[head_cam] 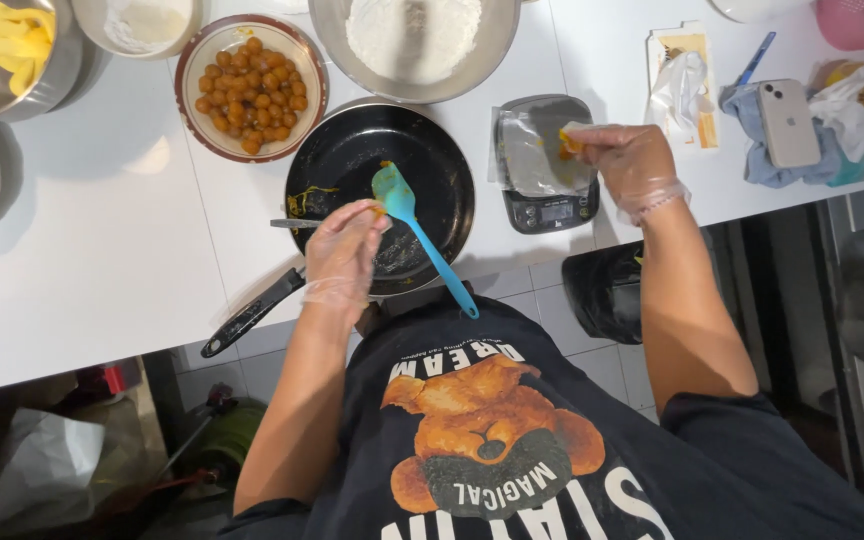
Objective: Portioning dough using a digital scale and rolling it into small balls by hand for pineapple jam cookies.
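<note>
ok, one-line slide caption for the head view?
Gloved right hand holds orange paste over scale; left hand pinches paste above black pan.

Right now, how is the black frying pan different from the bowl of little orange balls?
The black frying pan is dark, has a long handle, and holds only a blue spatula and orange smears. The bowl is pale-rimmed, has no handle, and is full of orange balls. The pan looks wider, and the left hand is over its edge, while no hand touches the bowl. Both are round and sit on the white counter.
</note>
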